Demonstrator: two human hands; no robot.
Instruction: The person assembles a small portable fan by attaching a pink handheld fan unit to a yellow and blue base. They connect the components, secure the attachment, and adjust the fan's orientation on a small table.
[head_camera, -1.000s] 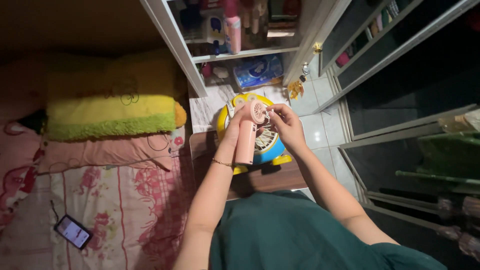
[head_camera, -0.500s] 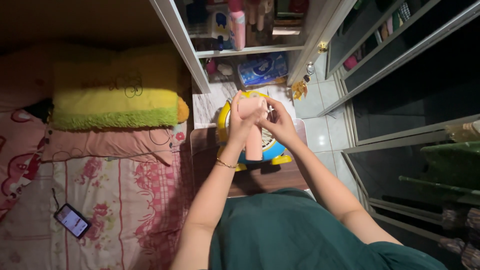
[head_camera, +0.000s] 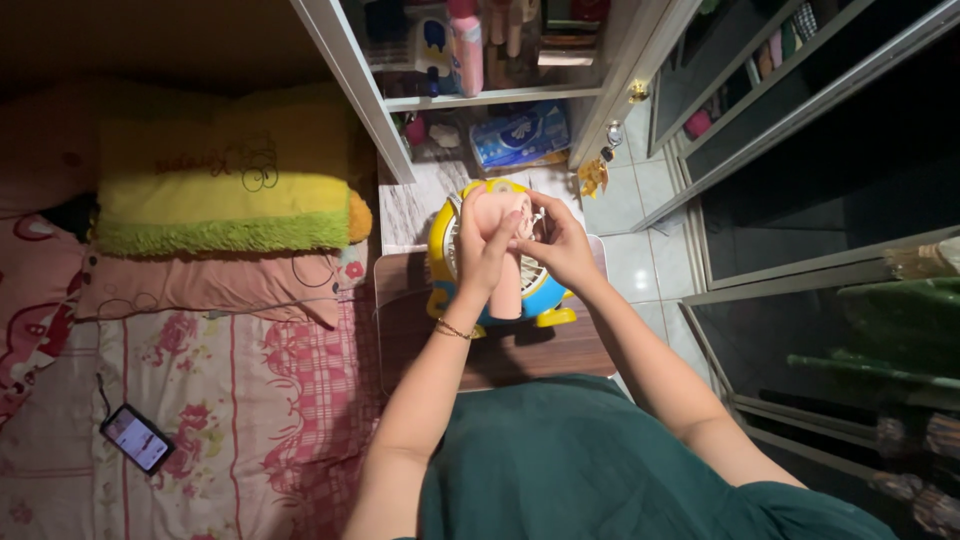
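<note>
My left hand (head_camera: 482, 250) grips a small pink hand-held fan (head_camera: 504, 268) by its round head, with the handle pointing down toward me. My right hand (head_camera: 556, 246) touches the same fan head from the right side, fingers bent around it. Both hands hover just above a yellow and blue desk fan (head_camera: 546, 296) that lies on a small wooden table (head_camera: 420, 340). A thin gold bracelet circles my left wrist.
A bed with pink floral sheets (head_camera: 200, 420), a yellow-green pillow (head_camera: 225, 195) and a phone (head_camera: 135, 438) lies left. A white shelf unit (head_camera: 480, 60) with bottles and a blue packet (head_camera: 518, 135) stands ahead. Dark glass-door cabinets (head_camera: 800, 150) are right.
The pink fan's head has turned away from me, and my left hand has slid up from the handle to cover it. My right hand has closed in on the head.
</note>
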